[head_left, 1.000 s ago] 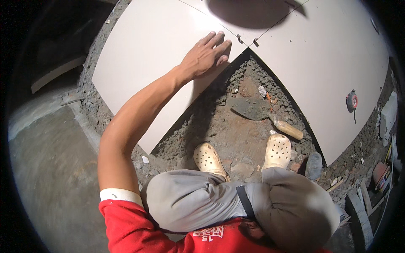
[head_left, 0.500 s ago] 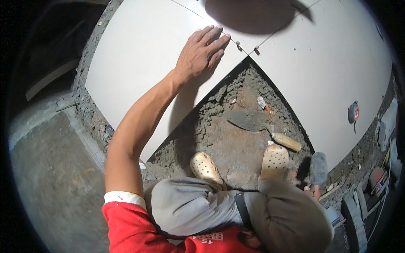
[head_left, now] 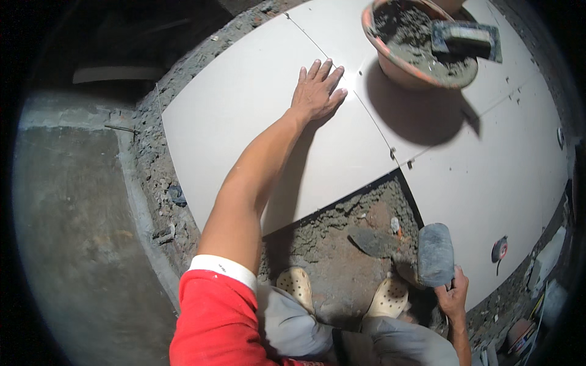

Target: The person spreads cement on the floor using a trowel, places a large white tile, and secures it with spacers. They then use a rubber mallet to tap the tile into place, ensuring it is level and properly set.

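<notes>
My left hand [head_left: 317, 91] lies spread and flat on a large white floor tile [head_left: 232, 128], its fingertips at the joint with the neighbouring tile. To the lower right, my right hand [head_left: 453, 297] grips a mallet [head_left: 436, 254]. The mallet's thick grey head is raised beside the right-hand tile's edge and hides part of the handle. Between the tiles is an untiled patch with lumpy grey mortar [head_left: 305, 240] along its edges. A mortar-caked trowel [head_left: 373, 241] lies in that patch, its handle partly hidden. Small clips [head_left: 392, 152] stick up near the tile corner.
A mortar-filled orange bucket [head_left: 397, 67] stands on the far tiles, with a flat rectangular tool [head_left: 467, 41] across its rim. A tape measure [head_left: 500, 249] lies on the right tile. Rubble and tools line the right edge. Bare concrete floor [head_left: 79, 226] extends left.
The view has tilted up and shifted, bringing the bucket into sight. My right hand has lifted the mallet from low at the right toward the tile edge. My left hand stays flat on the tile.
</notes>
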### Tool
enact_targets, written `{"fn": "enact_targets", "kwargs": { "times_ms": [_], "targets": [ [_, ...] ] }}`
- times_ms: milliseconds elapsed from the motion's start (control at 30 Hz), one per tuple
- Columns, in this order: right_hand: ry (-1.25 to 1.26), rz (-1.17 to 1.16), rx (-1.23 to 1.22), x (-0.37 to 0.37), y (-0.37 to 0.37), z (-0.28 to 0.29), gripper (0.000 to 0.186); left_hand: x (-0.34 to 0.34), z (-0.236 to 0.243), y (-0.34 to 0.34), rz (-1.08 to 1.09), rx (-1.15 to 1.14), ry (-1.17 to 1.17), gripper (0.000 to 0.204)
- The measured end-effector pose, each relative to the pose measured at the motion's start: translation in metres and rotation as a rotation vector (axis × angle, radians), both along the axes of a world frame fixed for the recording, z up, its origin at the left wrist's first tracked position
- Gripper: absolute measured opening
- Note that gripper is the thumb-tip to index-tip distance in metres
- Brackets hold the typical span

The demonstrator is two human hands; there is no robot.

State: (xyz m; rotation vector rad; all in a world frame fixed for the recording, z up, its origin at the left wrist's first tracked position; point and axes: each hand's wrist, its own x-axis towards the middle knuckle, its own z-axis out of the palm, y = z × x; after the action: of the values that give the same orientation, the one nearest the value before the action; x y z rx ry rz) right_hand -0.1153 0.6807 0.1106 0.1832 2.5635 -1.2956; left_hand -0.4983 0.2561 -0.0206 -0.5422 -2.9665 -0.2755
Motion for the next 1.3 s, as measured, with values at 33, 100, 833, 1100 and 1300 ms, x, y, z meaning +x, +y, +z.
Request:
{"fn": "enact_targets", "kwargs": {
  "times_ms": [33,100,833,1100,1300],
  "targets": [
    [-0.015,0.033,-0.002,-0.013,-0.002,0.001,0.022,-0.01,0.0,-0.003,0.028,-0.008,-0.021,0.069],
    [-0.026,0.074,-0.021,-0.035,-0.006,0.002,0.021,-0.027,0.0,-0.006,0.093,0.001,-0.039,0.071],
    [0.213,0.577,0.28,-0.399,-0.291,-0.02,0.032,-0.047,-0.011,-0.019,-0.007,0.28,0.249,0.037],
    [0.399,0.757,0.48,-0.439,-0.349,-0.029,0.032,-0.048,-0.022,-0.015,0.013,0.144,0.147,0.026],
    [0.343,0.711,0.508,-0.443,-0.354,-0.025,0.035,-0.04,-0.003,-0.014,-0.012,-0.068,0.094,0.023]
  ]
}}
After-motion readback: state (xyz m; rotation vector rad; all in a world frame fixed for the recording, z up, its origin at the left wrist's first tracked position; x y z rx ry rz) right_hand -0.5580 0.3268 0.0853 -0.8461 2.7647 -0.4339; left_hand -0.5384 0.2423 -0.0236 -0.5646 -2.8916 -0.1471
